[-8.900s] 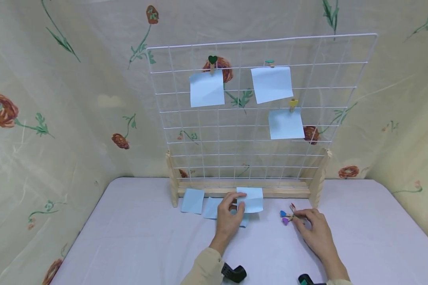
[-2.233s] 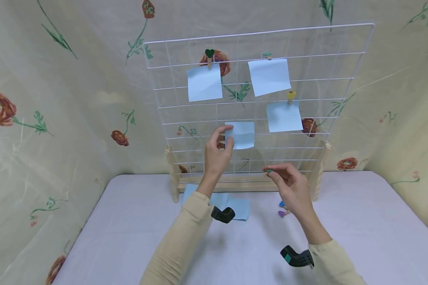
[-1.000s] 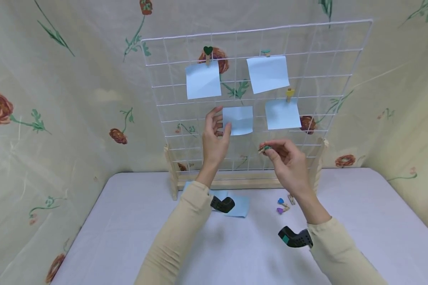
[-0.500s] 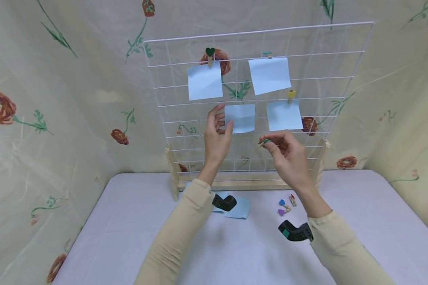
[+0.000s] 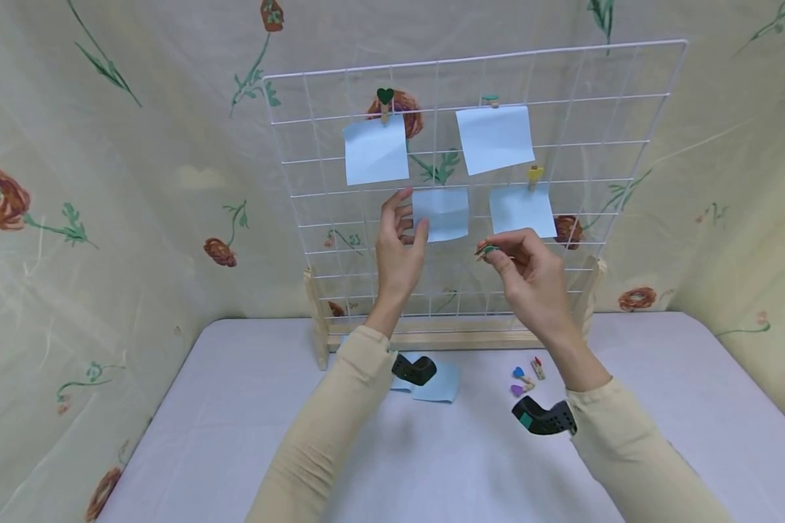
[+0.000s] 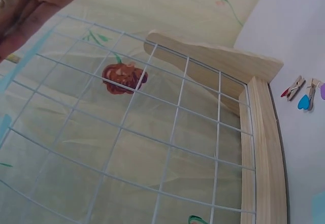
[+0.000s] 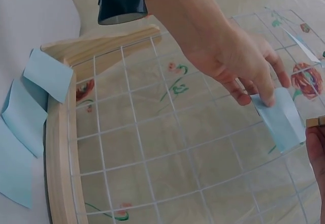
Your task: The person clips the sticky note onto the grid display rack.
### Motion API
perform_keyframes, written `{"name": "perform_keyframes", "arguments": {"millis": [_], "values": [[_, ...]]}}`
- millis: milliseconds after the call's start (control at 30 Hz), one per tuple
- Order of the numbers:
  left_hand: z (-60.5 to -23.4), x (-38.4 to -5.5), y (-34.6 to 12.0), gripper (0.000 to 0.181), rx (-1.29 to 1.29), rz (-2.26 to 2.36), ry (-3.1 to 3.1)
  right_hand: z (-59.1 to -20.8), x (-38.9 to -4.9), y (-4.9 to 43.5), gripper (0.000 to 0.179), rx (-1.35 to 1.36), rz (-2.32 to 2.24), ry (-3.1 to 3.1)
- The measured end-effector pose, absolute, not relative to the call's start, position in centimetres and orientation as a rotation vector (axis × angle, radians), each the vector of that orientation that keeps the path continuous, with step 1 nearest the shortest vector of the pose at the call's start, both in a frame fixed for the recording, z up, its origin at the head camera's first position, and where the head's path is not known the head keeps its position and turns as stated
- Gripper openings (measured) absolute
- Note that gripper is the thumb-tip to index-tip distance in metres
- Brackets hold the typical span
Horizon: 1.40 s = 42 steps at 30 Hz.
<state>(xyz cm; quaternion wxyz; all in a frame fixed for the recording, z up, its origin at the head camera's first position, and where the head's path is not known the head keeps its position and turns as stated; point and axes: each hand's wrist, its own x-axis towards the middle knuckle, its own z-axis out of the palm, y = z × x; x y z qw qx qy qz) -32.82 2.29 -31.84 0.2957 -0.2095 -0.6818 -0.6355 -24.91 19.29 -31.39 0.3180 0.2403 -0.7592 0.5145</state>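
My left hand (image 5: 399, 250) pinches the left edge of a light-blue paper sheet (image 5: 441, 214), holding it upright against the white wire grid (image 5: 353, 195). In the right wrist view its thumb lies on the near face of that sheet (image 7: 282, 122). Lower right of the sheet, my right hand (image 5: 530, 283) pinches a small wooden clothespin (image 5: 486, 251) with a green decoration, apart from the paper. Three more blue sheets hang on the grid: an upper left one (image 5: 376, 151), an upper right one (image 5: 496, 139) and a lower right one (image 5: 522, 211), each under a decorated clothespin.
Wooden feet and a crossbar (image 5: 458, 340) carry the grid on the white-covered table (image 5: 255, 407). Blue sheets (image 5: 438, 383) lie before it, partly behind my left arm. To their right are clothespins with a blue heart (image 5: 518, 373), a purple heart (image 5: 517, 390) and a red decoration (image 5: 538, 368).
My left hand has lifted the sheet from the table to the grid. My right hand has picked up a clothespin and risen towards the sheet, slightly higher still in the last second.
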Motion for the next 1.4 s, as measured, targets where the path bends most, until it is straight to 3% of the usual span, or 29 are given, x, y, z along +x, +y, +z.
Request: {"name": "perform_keyframes", "arguments": {"millis": [267,667,1400], "values": [[-30.3,-31.0,2.2,0.043,-0.578,-1.676,-1.809,-30.8,-25.3,19.3,0.022,0.636,1.402,-1.963],[-32.2,-33.9,2.3,0.045,-0.581,-1.676,-1.796,-30.0,-25.9,19.2,0.024,0.544,1.356,-2.057],[-31.8,-33.9,2.6,0.045,-0.535,-1.66,-1.795,-27.8,-27.5,18.8,0.019,0.554,1.271,-2.152]]}}
